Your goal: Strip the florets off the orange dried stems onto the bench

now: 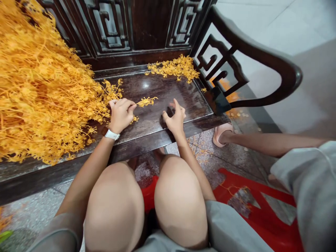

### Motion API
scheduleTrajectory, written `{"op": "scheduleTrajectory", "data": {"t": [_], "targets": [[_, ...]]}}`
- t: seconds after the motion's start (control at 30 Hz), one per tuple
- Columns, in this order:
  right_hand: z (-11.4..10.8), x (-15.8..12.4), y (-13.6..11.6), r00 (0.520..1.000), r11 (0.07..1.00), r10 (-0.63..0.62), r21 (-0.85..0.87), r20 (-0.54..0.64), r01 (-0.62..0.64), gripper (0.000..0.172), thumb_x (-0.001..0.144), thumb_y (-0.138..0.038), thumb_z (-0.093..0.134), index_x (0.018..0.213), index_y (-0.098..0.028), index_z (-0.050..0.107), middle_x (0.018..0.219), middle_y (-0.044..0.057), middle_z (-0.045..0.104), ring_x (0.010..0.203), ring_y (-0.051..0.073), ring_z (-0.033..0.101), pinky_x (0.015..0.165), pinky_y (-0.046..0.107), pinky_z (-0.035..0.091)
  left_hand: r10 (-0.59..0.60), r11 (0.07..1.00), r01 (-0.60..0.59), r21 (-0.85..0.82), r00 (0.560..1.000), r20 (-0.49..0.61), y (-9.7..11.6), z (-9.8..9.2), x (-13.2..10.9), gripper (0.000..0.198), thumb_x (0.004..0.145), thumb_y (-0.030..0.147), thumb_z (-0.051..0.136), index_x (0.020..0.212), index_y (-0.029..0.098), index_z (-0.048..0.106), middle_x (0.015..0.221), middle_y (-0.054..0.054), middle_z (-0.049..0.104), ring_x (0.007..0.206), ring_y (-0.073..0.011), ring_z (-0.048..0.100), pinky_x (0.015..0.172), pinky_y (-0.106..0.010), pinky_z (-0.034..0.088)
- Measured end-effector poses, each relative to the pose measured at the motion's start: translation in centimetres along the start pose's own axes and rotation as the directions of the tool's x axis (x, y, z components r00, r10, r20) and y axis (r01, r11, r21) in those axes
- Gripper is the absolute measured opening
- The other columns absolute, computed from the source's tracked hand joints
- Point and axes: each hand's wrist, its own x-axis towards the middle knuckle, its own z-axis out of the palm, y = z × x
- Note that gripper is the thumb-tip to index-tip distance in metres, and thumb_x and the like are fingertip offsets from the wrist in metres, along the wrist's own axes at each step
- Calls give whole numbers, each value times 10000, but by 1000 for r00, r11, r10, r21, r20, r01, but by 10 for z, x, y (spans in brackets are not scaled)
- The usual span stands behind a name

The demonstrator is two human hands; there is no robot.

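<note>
My left hand [122, 111], with a white-banded watch [112, 134] on its wrist, pinches a small orange plastic-looking sprig [147, 101] that points right over the dark wooden bench [147, 127]. Just left of that hand rises a big heap of orange branching sprigs [49, 91], spread over the bench's left side. My right hand [175, 117] hovers near the bench's front edge, thumb and fingers apart, with nothing visible in it. A gap separates it from the sprig's tip. Against the backrest at the far right lies a smaller pile of orange pieces [175, 67].
The bench has a carved backrest [110, 24] and a curved armrest [286, 73] at the right. Another person's leg [273, 143] with a pink shoe [222, 134] stands to the right. A red plastic stool [262, 217] and orange scraps [201, 152] are on the floor.
</note>
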Motion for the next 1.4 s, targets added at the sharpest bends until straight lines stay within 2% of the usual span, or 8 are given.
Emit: {"op": "scheduleTrajectory", "data": {"t": [0.17, 0.33, 0.4, 0.53, 0.83, 1.03, 1.27, 1.4], "targets": [[-11, -4, -17, 972, 975, -212, 89, 102, 203, 754, 931, -480, 789, 1629, -330, 547, 1407, 111, 773, 1310, 384, 602, 1168, 645, 454, 57, 998, -55, -39, 996, 62, 10, 3, -2, 210, 1088, 341, 558, 955, 270, 704, 1000, -65, 812, 991, -284, 704, 1021, -510, 392], [-11, -2, -19, 947, 953, -287, 143, 141, 267, 305, 1101, -492, 612, 1213, -266, 783, 1150, 100, 841, 1104, 319, 712, 1069, 542, 515, 95, 995, -92, -41, 992, 83, 12, 2, -3, 226, 1106, 352, 536, 968, 267, 693, 1008, -60, 824, 964, -278, 705, 1030, -512, 393], [-10, 0, -18, 944, 948, -303, 146, 131, 284, 321, 1100, -524, 618, 1158, -256, 784, 1146, 107, 832, 1090, 314, 721, 1061, 530, 523, 100, 994, -97, -45, 992, 83, 12, 1, -2, 228, 1111, 353, 531, 975, 264, 690, 1011, -58, 824, 961, -275, 707, 1039, -513, 395], [-7, 1, -16, 940, 942, -312, 176, 138, 286, 484, 1026, -603, 723, 1370, -263, 714, 1257, 117, 808, 1159, 335, 708, 1078, 549, 535, 109, 994, -106, -33, 986, 122, 12, 1, -1, 240, 1124, 365, 512, 1001, 265, 693, 1042, -64, 827, 987, -277, 713, 1058, -515, 398], [-6, 3, -10, 974, 950, -214, 248, 81, 188, 216, 1046, -482, 674, 995, -272, 659, 989, 81, 768, 932, 285, 699, 878, 453, 580, 259, 966, -257, -33, 954, 154, 13, 8, -4, 306, 1127, 414, 583, 924, 228, 719, 964, -60, 823, 927, -247, 712, 1003, -491, 402], [-6, 3, -8, 976, 954, -207, 235, 70, 186, 274, 1029, -382, 681, 1258, -235, 710, 1036, 98, 779, 973, 289, 680, 926, 452, 569, 323, 940, -337, 58, 931, 172, 7, 15, -5, 364, 1151, 442, 565, 942, 237, 782, 861, -50, 799, 896, -248, 666, 967, -472, 385], [-3, 5, 1, 988, 979, -154, 135, 14, 151, 172, 993, -249, 657, 1117, -218, 772, 918, 82, 723, 916, 288, 650, 915, 464, 538, 86, 988, -67, 138, 986, -139, -25, -5, 6, 331, 1112, 393, 603, 849, 243, 735, 852, -66, 799, 880, -287, 672, 928, -481, 389], [-2, 5, -3, 985, 972, -172, 168, 31, 164, 400, 1002, -441, 753, 1337, -224, 728, 1020, 86, 744, 926, 276, 648, 930, 462, 558, -43, 999, 46, 8, 977, -208, -31, -14, 12, 300, 1102, 413, 607, 895, 242, 740, 886, -64, 801, 930, -290, 691, 944, -468, 407]]}}
